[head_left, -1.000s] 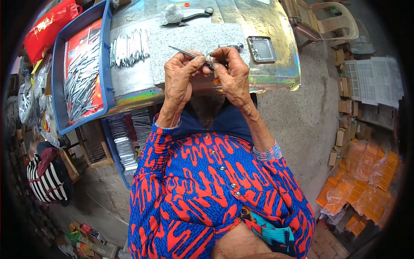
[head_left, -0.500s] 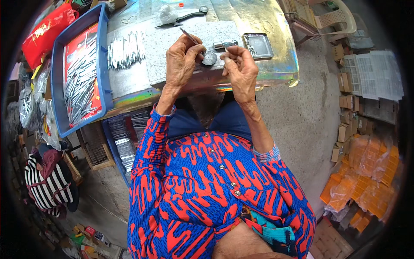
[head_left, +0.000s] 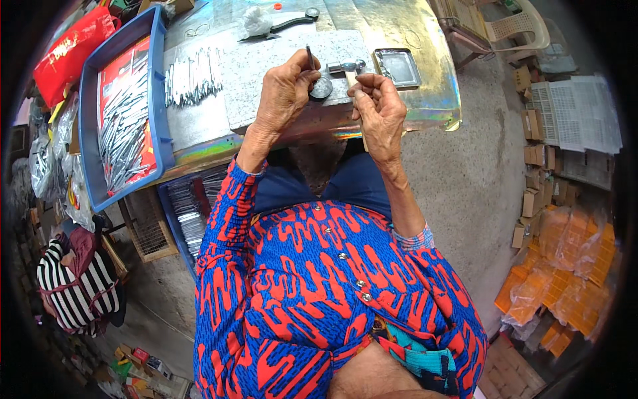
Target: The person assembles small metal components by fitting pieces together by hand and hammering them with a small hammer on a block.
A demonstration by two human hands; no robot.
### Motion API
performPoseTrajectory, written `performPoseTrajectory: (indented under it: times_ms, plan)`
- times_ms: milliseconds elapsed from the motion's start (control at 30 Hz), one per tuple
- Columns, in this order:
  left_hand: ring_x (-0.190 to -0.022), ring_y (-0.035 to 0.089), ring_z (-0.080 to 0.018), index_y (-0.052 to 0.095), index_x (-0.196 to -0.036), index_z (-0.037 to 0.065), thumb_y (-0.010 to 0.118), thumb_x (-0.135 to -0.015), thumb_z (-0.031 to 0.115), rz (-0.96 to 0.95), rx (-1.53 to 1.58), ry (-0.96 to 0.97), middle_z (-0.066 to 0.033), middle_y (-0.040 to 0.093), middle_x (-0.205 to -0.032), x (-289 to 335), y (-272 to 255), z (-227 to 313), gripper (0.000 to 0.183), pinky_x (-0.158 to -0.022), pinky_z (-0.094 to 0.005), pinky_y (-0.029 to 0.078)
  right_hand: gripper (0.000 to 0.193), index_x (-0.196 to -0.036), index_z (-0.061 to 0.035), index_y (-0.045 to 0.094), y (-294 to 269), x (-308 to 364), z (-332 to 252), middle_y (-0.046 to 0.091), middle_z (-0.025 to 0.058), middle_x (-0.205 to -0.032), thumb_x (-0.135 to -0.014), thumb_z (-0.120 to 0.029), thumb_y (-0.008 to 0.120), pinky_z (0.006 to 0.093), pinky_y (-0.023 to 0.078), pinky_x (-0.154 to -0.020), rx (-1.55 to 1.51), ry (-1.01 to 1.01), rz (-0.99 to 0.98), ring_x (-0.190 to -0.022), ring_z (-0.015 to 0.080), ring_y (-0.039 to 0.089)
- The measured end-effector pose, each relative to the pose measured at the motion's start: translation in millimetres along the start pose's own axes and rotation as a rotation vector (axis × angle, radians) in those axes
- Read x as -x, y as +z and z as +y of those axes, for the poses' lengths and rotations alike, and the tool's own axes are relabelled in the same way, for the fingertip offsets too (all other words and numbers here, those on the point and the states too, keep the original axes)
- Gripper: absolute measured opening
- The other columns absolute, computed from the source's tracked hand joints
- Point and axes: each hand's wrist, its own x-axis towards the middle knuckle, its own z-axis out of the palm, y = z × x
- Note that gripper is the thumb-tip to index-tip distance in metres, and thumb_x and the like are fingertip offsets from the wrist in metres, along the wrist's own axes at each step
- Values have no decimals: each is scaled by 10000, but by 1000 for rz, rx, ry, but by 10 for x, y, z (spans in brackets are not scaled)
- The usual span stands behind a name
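**Up close: two hands over a small round metal piece at the worktop's near edge**

Upper left of the frame, a blue tray holds a loose heap of thin metal blades on a red sheet. Another row of metal strips lies beside it on the worktop. A small shallow metal tin sits right of centre at the top; what lies in it is too small to tell. Below the worktop, a second blue bin is packed with more silvery strips.

The left hand pinches a slim metal rod, held upright, its fingers touching a round metal disc on the grey stone slab. The right hand hovers just beside it, fingertips drawn together, apparently on something too small to make out.

Both hands work at the slab's near edge. The worktop's shiny iridescent covering stretches right, mostly bare. A striped bag sits on the floor lower left; orange packets and small cardboard boxes crowd the right.
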Motion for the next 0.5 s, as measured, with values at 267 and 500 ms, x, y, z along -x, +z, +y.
performPoseTrajectory:
  times_ms: [267,500]
  plan:
    - [-666,613,-255,524,-809,20,511,-733,-58,94,-122,268,-120,563,-713,64,79,-104,110,-566,-298,474,168,-1014,20,512,136,-143,-305,560,31,-718,-881,-77,476,166,388,-479,-86,-10,-139,-540,31,443]
    - [-646,530,-314,527,-799,22,513,-697,-35,179,-53,368,-133,502,-674,71,180,-101,118,-562,-371,428,268,-840,-4,606,238,-299,-529,515,-10,-598,-896,-242,496,192,316,-471,101,9,-252,-522,35,385]
